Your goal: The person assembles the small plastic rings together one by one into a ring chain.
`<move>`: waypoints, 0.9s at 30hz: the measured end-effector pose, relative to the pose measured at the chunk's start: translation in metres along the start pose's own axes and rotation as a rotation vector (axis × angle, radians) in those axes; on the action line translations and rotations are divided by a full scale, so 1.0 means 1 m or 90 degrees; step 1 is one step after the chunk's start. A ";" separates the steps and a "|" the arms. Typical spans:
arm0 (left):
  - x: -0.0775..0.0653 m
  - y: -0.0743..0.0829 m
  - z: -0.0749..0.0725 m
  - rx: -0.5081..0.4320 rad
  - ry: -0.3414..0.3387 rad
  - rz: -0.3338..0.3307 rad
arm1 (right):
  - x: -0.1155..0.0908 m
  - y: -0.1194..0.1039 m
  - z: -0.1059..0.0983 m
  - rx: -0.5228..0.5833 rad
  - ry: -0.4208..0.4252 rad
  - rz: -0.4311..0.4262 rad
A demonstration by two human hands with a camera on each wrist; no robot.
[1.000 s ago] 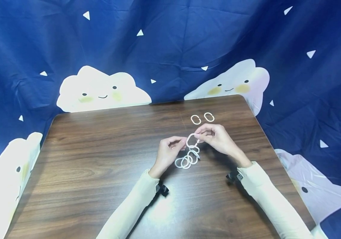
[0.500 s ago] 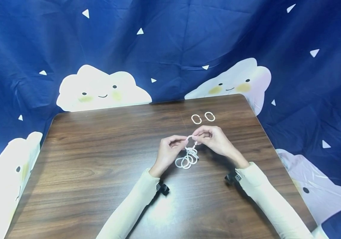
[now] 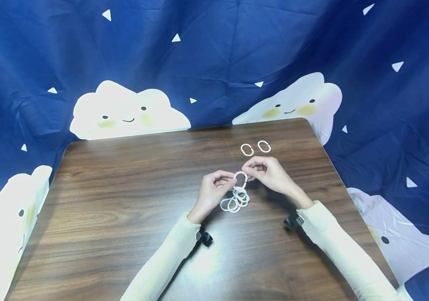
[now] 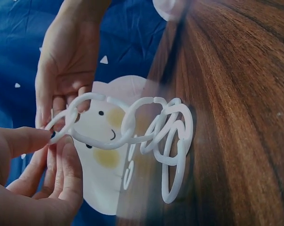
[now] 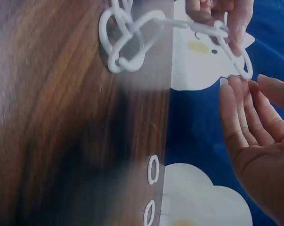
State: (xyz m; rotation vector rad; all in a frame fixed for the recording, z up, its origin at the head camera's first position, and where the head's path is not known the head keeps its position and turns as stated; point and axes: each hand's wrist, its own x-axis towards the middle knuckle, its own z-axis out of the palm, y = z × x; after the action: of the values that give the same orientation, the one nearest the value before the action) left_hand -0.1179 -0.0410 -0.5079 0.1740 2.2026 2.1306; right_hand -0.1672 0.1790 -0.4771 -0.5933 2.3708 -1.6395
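An open-gap white oval ring [image 3: 246, 176] stands upright between the two hands, at the top end of a chain of similar linked rings [image 3: 233, 204]. My left hand [image 3: 216, 186] pinches its left side with thumb and fingers. My right hand [image 3: 268, 172] is at its upper right edge, fingertips right at the ring. In the right wrist view, the right fingers [image 5: 239, 106] are fairly straight and the thumb stands apart from them, the ring's end at their tips. Below, the chain [image 4: 174, 117] hangs down to a heap on the wooden table.
Two loose white rings, one left [image 3: 242, 151] and one right [image 3: 259, 147], lie on the brown table [image 3: 143, 200] beyond the right hand. A blue curtain [image 3: 206, 50] with cloud prints hangs behind the table's back edge.
The right fingers have eased off the ring's top, so more of it shows. Between the hands, the ring has turned to face the head camera. The left hand keeps its pinch.
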 end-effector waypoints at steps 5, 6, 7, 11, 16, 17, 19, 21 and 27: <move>-0.001 0.000 -0.001 -0.025 -0.001 -0.006 | 0.008 0.009 -0.005 0.003 0.012 0.024; -0.001 0.000 -0.002 -0.029 -0.001 -0.006 | 0.009 0.012 -0.006 -0.002 0.013 0.028; -0.001 0.000 -0.002 -0.036 0.000 -0.006 | 0.011 0.016 -0.008 -0.008 0.014 0.031; -0.002 0.000 -0.004 -0.050 0.002 -0.009 | 0.017 0.033 -0.016 -0.035 0.025 0.048; -0.003 0.000 -0.005 -0.058 0.001 -0.015 | 0.023 0.051 -0.027 -0.067 0.050 0.078; -0.003 0.000 -0.005 -0.059 0.002 -0.015 | 0.024 0.053 -0.030 -0.077 0.055 0.082; -0.004 0.000 -0.006 -0.060 0.003 -0.015 | 0.026 0.057 -0.033 -0.089 0.066 0.094; -0.004 0.000 -0.006 -0.065 0.003 -0.014 | 0.027 0.061 -0.037 -0.099 0.077 0.102; -0.005 0.000 -0.006 -0.077 0.002 -0.012 | 0.032 0.074 -0.046 -0.125 0.105 0.110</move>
State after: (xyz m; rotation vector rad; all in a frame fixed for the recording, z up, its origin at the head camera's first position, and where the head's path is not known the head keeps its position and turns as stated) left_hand -0.1133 -0.0477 -0.5076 0.1414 2.0607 2.2472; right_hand -0.2295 0.2264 -0.5266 -0.2821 2.6385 -1.4432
